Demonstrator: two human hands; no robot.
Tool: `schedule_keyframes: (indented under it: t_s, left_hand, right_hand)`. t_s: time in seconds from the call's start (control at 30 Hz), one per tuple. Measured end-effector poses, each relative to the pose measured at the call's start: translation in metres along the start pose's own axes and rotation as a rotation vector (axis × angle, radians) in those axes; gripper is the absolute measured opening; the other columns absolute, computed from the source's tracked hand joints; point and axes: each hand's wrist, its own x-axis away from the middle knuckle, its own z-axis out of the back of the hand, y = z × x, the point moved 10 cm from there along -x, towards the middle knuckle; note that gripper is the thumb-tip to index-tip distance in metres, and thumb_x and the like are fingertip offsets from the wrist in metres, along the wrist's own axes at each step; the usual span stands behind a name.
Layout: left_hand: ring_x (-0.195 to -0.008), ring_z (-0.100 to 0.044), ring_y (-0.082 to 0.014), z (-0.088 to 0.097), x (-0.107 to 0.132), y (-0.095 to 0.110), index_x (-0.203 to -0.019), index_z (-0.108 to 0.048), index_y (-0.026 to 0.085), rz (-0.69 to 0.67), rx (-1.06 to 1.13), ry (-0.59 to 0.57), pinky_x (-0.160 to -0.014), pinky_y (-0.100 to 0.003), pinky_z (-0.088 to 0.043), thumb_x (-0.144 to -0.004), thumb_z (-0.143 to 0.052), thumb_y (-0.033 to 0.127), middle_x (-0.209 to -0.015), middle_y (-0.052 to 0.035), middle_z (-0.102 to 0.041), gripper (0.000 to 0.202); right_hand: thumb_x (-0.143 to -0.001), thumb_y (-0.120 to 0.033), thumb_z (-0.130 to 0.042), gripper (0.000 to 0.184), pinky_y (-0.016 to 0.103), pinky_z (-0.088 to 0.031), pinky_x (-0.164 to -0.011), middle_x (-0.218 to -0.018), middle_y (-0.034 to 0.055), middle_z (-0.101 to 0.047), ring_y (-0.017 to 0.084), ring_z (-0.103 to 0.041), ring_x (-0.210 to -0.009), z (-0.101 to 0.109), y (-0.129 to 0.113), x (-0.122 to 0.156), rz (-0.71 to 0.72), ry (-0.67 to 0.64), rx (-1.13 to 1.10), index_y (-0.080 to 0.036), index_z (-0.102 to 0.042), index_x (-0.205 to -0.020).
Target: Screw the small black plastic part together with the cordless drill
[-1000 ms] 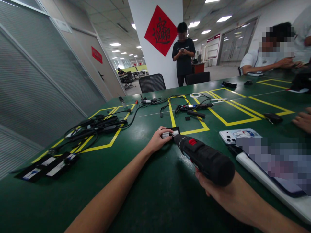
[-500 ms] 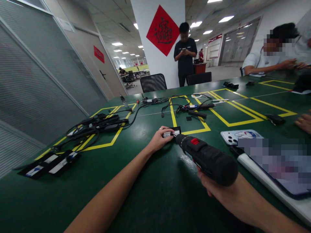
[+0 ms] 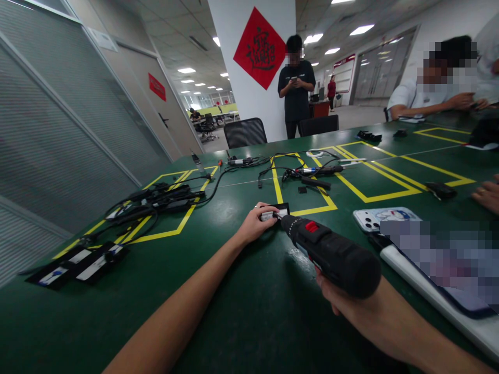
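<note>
My right hand (image 3: pixel 331 291) is closed round the handle of a black cordless drill (image 3: pixel 331 249) with a red switch on top. The drill's tip points forward and left, at a small black-and-white part (image 3: pixel 284 212) on the green table (image 3: pixel 218 291). From the left, my left hand (image 3: pixel 255 224) grips this part, fingers over its white face, close beside the drill's chuck. Whether the bit touches the part I cannot make out. My thumb and fingers hide much of the part.
Black cables and adapters (image 3: pixel 163 200) lie heaped at the left, near two black-and-white pieces (image 3: pixel 93 265). More cables and a pen-like tool (image 3: pixel 312 171) lie ahead. Phones (image 3: pixel 448 280) rest at the right. A co-worker's hand (image 3: pixel 487 196) is at the right edge; another person (image 3: pixel 296 93) stands beyond the table.
Both hands and the drill keep their places on the part. The whole view has shifted very slightly. A distant person in red shows more fully now.
</note>
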Motion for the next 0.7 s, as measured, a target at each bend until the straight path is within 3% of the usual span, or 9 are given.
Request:
schedule_keyframes:
  t_s: [0.7]
  left_hand:
    - [-0.107, -0.053, -0.0243, 0.0001, -0.0004, -0.0034, -0.105, -0.061, 0.016, -0.024, -0.009, 0.012, -0.092, -0.046, -0.045, -0.085, -0.061, 0.028, -0.120, -0.0076, -0.054, 0.024]
  right_hand:
    - [-0.075, -0.030, -0.055, 0.024, 0.025, -0.047, -0.059, -0.060, -0.0002, -0.060, 0.015, -0.057, -0.058, -0.0017, 0.0026, -0.0010, 0.015, 0.008, -0.030, -0.020, -0.066, -0.094]
